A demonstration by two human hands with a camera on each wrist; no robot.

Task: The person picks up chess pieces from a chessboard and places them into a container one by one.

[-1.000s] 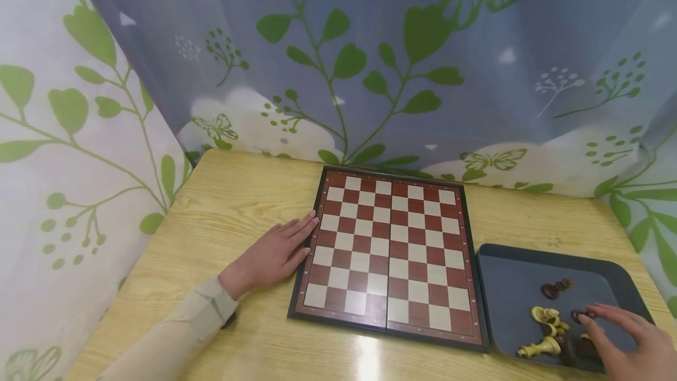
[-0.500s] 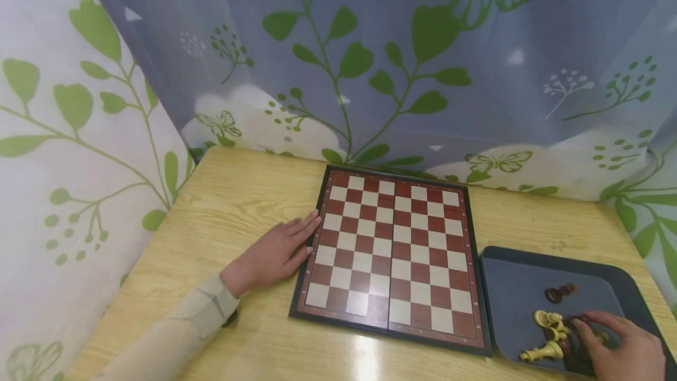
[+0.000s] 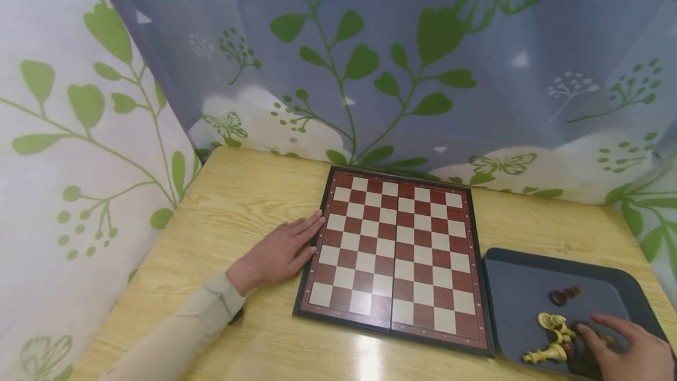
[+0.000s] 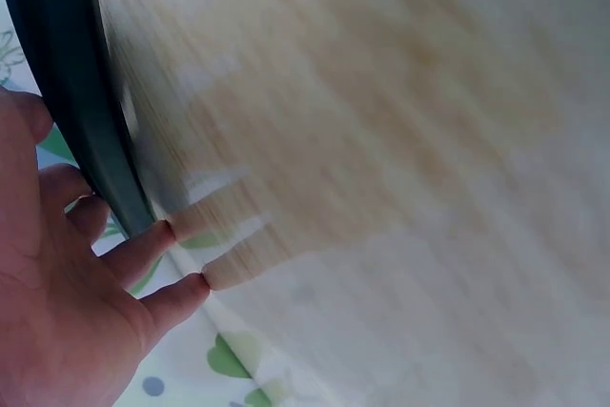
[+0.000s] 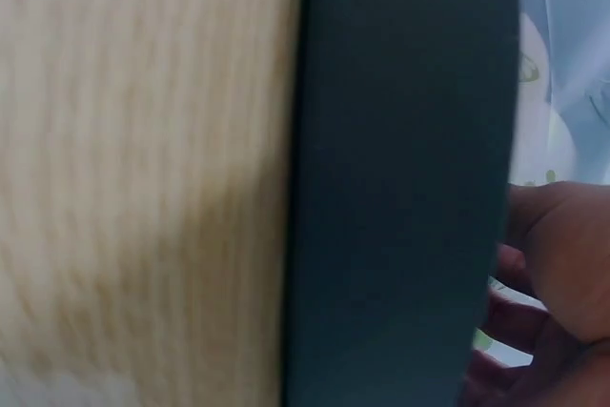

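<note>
My left hand [image 3: 277, 251] lies flat with straight fingers on the table, its fingertips against the left edge of the chessboard [image 3: 394, 263]. The left wrist view shows the same hand [image 4: 76, 293] beside the board's dark edge. At the lower right, my right hand [image 3: 634, 348] reaches into a dark grey tray [image 3: 529, 269], thumb and forefinger low among chess pieces. Whether it pinches a piece is hidden. A pale king [image 3: 545, 354], smaller pale pieces [image 3: 555, 325] and a dark chess piece [image 3: 566, 295] lie left of it. The tray wall [image 5: 400, 178] partly covers my right hand [image 5: 562, 283] in the right wrist view.
The wooden table [image 3: 243, 193] carries the board, with the tray close against its right side. A patterned curtain [image 3: 370, 75] hangs behind the table, and another patterned cloth [image 3: 79, 163] hangs on the left.
My right hand has moved slightly toward the near side of the tray, and the dark piece at its fingertips a second ago is out of sight. My left hand keeps its place on the board's edge.
</note>
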